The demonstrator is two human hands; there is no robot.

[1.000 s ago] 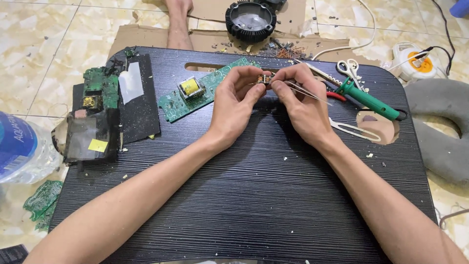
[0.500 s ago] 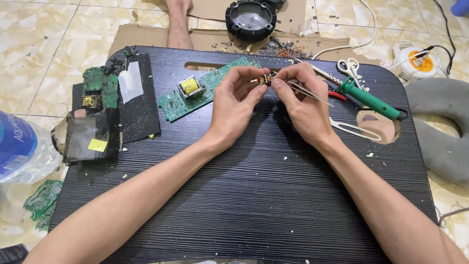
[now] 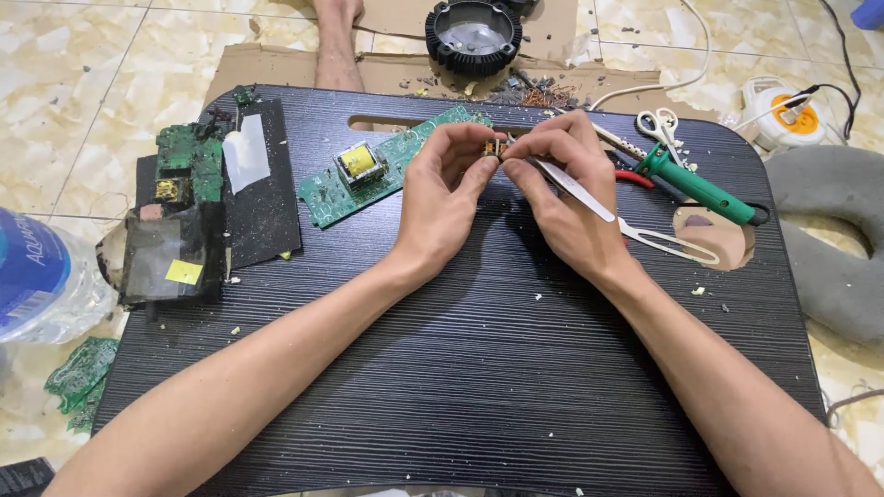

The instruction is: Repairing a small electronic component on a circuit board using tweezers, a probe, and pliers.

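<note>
Left hand [image 3: 440, 201]: I pinch the small coppery electronic part [image 3: 498, 147], upper centre.
Right hand [image 3: 562, 189]: closed on slim silver metal tweezers [image 3: 575, 189].
Care: brace wrists, probe gently.

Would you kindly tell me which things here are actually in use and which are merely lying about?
In use:
left hand
right hand
small brown component, pinched by both hands
silver metal tweezers

Lying about:
green-handled soldering iron
long green circuit board
white-handled scissors
clear plastic bottle
</note>
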